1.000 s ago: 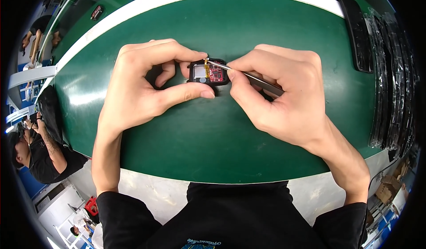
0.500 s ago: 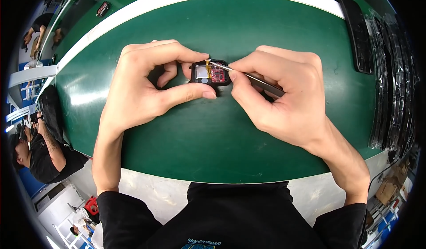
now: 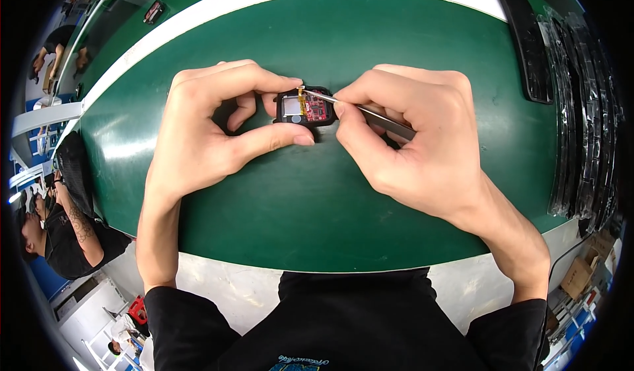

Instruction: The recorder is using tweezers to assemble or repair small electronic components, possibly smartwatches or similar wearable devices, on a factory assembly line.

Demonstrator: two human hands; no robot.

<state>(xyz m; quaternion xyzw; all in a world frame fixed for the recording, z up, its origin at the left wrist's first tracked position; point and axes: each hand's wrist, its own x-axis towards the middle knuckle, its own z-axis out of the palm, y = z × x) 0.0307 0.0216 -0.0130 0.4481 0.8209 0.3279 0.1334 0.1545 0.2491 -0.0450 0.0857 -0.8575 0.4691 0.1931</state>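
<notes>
Between thumb and fingers, my left hand (image 3: pixel 205 116) grips a small black device housing (image 3: pixel 323 121) by its left part. The housing lies face up, showing a red circuit board (image 3: pixel 317 109), a silver rectangular part (image 3: pixel 291 106) and a yellow flex strip (image 3: pixel 302 99). My right hand (image 3: pixel 419 130) is closed on slim metal tweezers (image 3: pixel 393 125), held like a pen. The tweezers' tip rests at the strip's upper end, by the housing's far edge and close to my left index fingertip. Whether the tip pinches the strip is too small to tell.
The green tabletop (image 3: pixel 317 219) has a white strip (image 3: pixel 317 0) along its far side. A black tray (image 3: pixel 525 44) and several stacked plastic-wrapped black trays (image 3: pixel 574 120) stand at the right. Beyond the strip lies another small device (image 3: pixel 154 12). A person (image 3: pixel 72 229) sits at the left.
Both hands, the housing and the tweezers have shifted slightly left in the picture. My grip is the same, and the tip stays at the strip's upper end.
</notes>
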